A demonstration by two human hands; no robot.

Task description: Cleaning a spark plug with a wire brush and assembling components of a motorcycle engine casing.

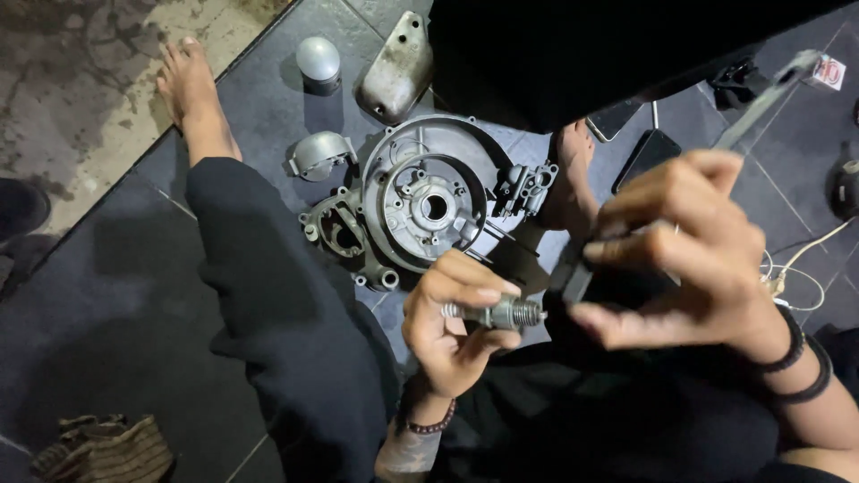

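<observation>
Nearest the camera, the right hand [707, 259] is raised over the lap, fingers curled and pinched around a small flat black piece [573, 279] with a matte face; two dark bands circle that wrist. Just left of it and slightly lower, the left hand [452, 331] is closed around a short threaded metal fitting [501, 313], grey and ridged, lying level with its threaded end pointing toward the black piece, near it but whether touching cannot be told; a beaded bracelet [428, 424] sits on that wrist. From the left edge: a folded striped cloth [106, 450], coarse and brownish, lies on the dark tiled floor [107, 295]; a bare foot [192, 94] rests at the border of the tiles and stained concrete, the leg in dark trousers. Beyond the leg stands a small domed silver cap [318, 63], smooth and dull. Below it lies a curved grey cast bracket [320, 154]. At centre sits a round cast-metal engine cover [429, 201], rough grey, ribbed, with a central bore and bolt lugs around its rim. Above it leans an oblong dented metal plate [395, 70], scuffed. Right of the cover, two dark flat phones [631, 134] lie on the tiles, and a thin white cable [801, 264] trails at the far right.
</observation>
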